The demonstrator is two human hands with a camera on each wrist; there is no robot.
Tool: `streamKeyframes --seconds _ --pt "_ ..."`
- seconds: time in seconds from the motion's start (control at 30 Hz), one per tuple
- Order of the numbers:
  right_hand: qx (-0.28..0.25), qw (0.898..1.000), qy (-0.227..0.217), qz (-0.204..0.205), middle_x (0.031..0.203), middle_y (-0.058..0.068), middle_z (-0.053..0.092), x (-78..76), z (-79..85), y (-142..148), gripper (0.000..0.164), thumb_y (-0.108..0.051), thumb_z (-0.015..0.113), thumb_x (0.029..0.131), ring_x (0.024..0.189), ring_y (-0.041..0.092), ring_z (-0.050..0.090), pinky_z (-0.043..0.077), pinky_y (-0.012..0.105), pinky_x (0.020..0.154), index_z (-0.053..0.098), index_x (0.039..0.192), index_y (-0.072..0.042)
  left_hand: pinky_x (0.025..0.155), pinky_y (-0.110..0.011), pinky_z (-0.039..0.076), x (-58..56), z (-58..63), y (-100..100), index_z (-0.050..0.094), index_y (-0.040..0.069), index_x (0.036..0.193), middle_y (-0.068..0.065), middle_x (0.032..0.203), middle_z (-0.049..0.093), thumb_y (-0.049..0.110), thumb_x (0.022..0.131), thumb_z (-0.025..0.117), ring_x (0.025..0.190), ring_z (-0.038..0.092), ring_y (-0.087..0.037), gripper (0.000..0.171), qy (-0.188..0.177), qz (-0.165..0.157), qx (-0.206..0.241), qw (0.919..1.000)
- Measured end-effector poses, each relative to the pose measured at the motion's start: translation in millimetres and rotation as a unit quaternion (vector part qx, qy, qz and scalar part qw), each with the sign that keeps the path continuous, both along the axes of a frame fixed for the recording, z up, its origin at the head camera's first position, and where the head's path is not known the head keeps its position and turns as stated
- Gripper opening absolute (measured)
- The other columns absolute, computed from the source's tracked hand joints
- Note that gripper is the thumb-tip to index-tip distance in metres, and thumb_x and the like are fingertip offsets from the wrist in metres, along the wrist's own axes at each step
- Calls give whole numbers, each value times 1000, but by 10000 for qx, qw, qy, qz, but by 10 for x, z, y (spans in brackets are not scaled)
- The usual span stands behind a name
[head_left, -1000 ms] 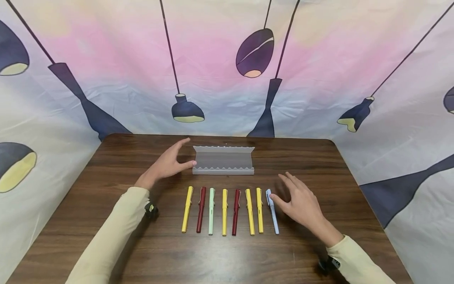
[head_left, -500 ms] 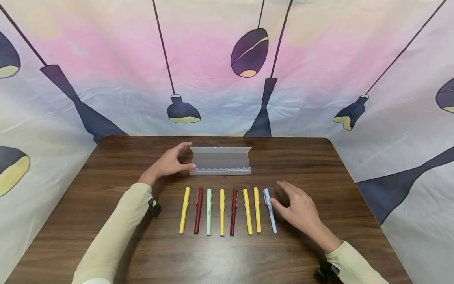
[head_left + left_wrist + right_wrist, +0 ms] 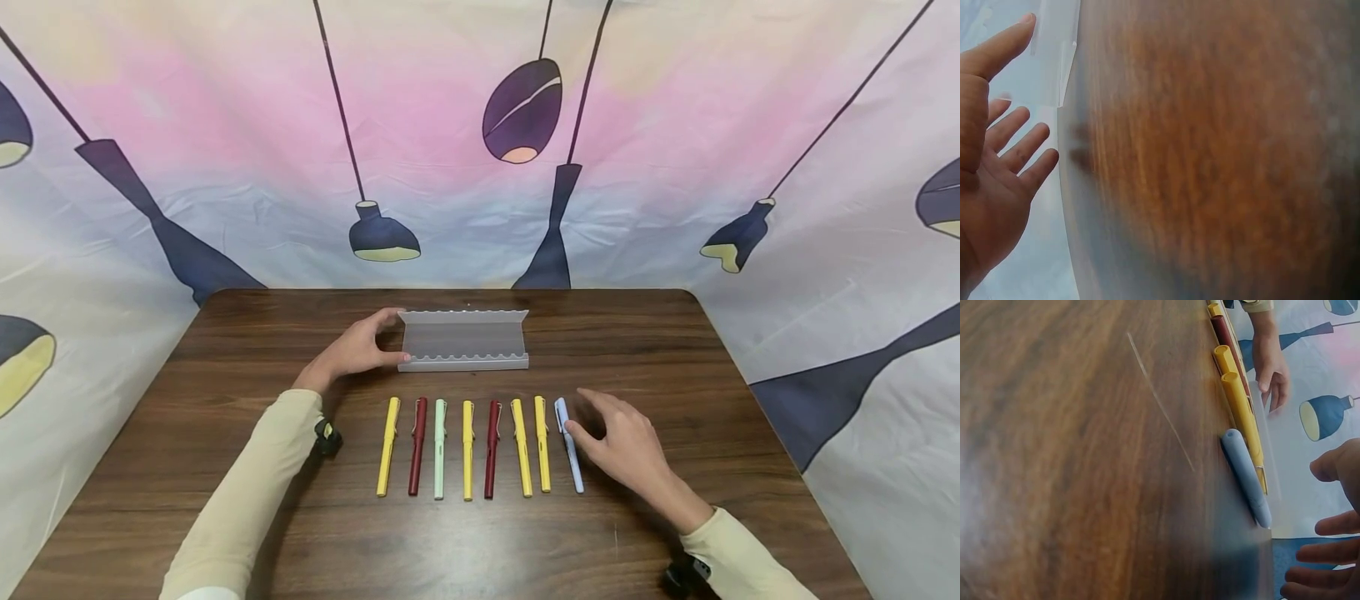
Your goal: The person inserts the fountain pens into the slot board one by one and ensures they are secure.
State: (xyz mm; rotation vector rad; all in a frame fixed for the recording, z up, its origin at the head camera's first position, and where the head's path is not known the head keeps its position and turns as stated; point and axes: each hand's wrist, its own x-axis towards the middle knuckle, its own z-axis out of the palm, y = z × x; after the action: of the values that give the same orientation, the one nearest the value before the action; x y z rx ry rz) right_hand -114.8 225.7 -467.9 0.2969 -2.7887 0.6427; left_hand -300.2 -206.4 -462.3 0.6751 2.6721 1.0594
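A clear plastic tray (image 3: 463, 340) with scalloped long edges lies near the back of the table. At its left end is my left hand (image 3: 358, 343), thumb at the front corner and fingertips at the back corner; the left wrist view shows those fingers loosely extended. Several capped pens lie in a row in front of the tray. The rightmost is a light-blue pen (image 3: 572, 458). Beside it hovers my right hand (image 3: 626, 437), fingers spread and relaxed. Its thumb tip overlaps the pen's edge in the head view, while the right wrist view shows nothing in its grasp.
The row also has yellow pens (image 3: 542, 446), dark red pens (image 3: 492, 450) and a mint-green pen (image 3: 439, 450). All lie on a brown wooden table (image 3: 480, 550). A cloth backdrop (image 3: 450, 167) printed with lamps hangs behind the table's far edge.
The camera view has shifted slightly. My left fingers have closed in toward the tray's left end. My right hand has drawn its fingers lower and closer to the light-blue pen.
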Motion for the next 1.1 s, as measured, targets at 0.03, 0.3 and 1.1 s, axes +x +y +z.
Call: streamKeyframes --seconds 0.03,0.3,1.1 --pt "-24 10000 -24 0 128 18 69 -4 -7 -7 58 -43 78 90 117 38 66 54 57 93 67 133 -6 115 -61 34 -1 -2 -1 36 8 157 -23 154 44 39 86 84 144 41 -42 91 -27 2 15 10000" --pt "-107 9998 -173 70 122 15 72 -52 -69 -36 54 -41 78 91 112 33 69 56 54 91 68 130 -5 117 -59 33 -18 -40 -21 34 4 156 -26 154 44 43 86 83 144 41 -43 95 -168 11 -81 9998" --pt "-215 9963 -827 116 77 -4 60 -224 -156 -110 50 -33 83 87 59 8 46 39 25 53 69 127 -5 119 -60 27 -20 18 -5 28 1 158 -18 151 53 39 89 82 148 38 -37 95 -435 -134 -21 9990"
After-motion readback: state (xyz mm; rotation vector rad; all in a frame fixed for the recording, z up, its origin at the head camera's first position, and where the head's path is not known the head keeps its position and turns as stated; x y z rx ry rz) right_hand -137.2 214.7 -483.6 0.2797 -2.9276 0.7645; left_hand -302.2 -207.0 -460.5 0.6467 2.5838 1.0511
